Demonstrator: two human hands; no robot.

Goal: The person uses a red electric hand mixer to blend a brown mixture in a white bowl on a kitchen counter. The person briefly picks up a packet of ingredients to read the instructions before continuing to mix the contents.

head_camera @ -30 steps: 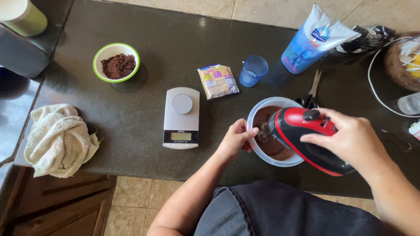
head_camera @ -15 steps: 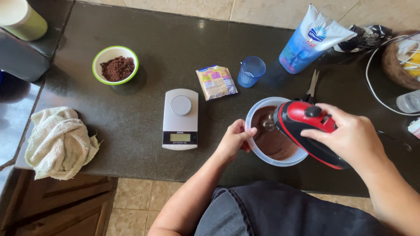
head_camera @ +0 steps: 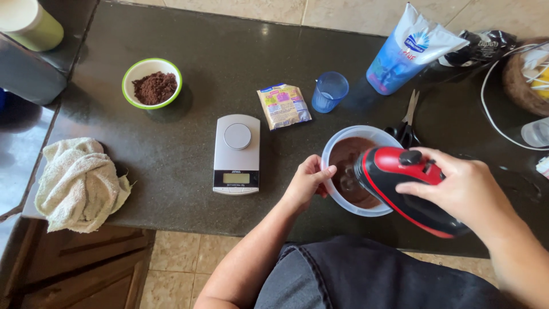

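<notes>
Red mixer [head_camera: 409,189] gripped in the right hand [head_camera: 457,186], beaters down in brown batter — left hand [head_camera: 306,183] clasps the bowl [head_camera: 337,146] rim on the table [head_camera: 171,137]; best kept firm, beaters submerged.

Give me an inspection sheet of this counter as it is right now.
Surface: dark stone counter.
Job's things: mixing bowl of brown batter; red and black hand mixer over it.
Clutter: kitchen scale, green bowl of brown powder, sachet, blue cup, blue pouch, scissors, cloth.
Hands: left hand on the bowl's rim; right hand grips the mixer.
Cables: white cord.
Surroundings: tiled floor.
</notes>
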